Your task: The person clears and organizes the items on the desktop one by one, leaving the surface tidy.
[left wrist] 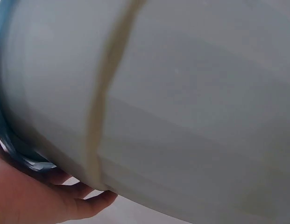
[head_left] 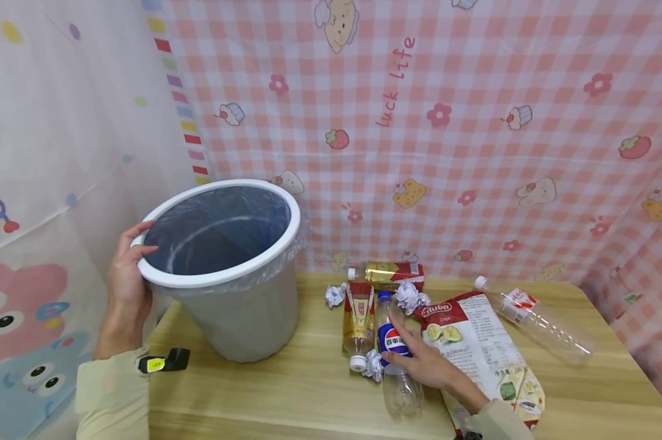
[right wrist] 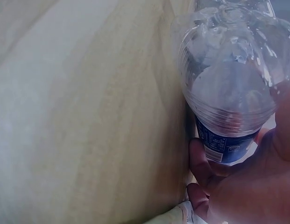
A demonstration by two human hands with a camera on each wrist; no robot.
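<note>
My left hand [head_left: 127, 284] grips the white rim of a grey trash bin [head_left: 253, 324] lined with a thin plastic bag, the thumb hooked over the edge. The bin tilts at the left of the table. In the left wrist view, fingers [left wrist: 95, 205] curl under the bin's side [left wrist: 191, 102]. My right hand [head_left: 432, 366] holds a transparent plastic Pepsi bottle [head_left: 403, 397] around its blue label, fingers on both sides. The bottle lies on the table, its blue cap pointing away. The right wrist view shows the bottle's base [right wrist: 233, 88] close up.
Two red-and-gold drink bottles [head_left: 358, 318] and several crumpled paper balls [head_left: 411, 297] lie beside the Pepsi bottle. A chips bag [head_left: 479, 342] is right of it, partly under my forearm. Farther right lies a transparent bottle [head_left: 551, 324] with a white cap. Patterned cloth [head_left: 446, 153] hangs behind the table.
</note>
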